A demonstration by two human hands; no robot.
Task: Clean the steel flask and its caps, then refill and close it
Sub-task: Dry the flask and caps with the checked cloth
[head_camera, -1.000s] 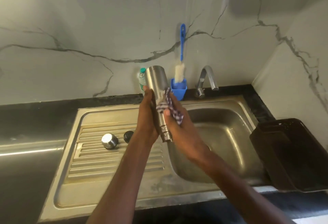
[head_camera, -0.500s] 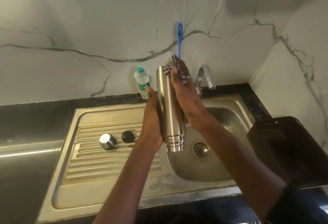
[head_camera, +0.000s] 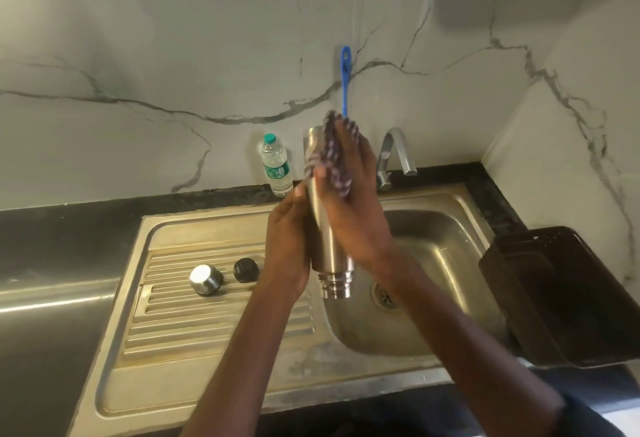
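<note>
Head view: black worktop carrying steel sink, marble wall behind. Left hand gripping inverted flask over basin centre; right hand pressing checked cloth on it. Steel cap and black cap sitting on drainboard at 9 o'clock.

Single head-worn wide-angle view, looking forward and steeply down from above the person's forearms onto the sink and the dark surface around it, with the marbled wall filling the upper half. The camera sits close, so both hands meet near frame centre around the upturned steel flask, the tap just behind them. Wide-angle bending curves the surface edges; no second view overlaps this one
</note>
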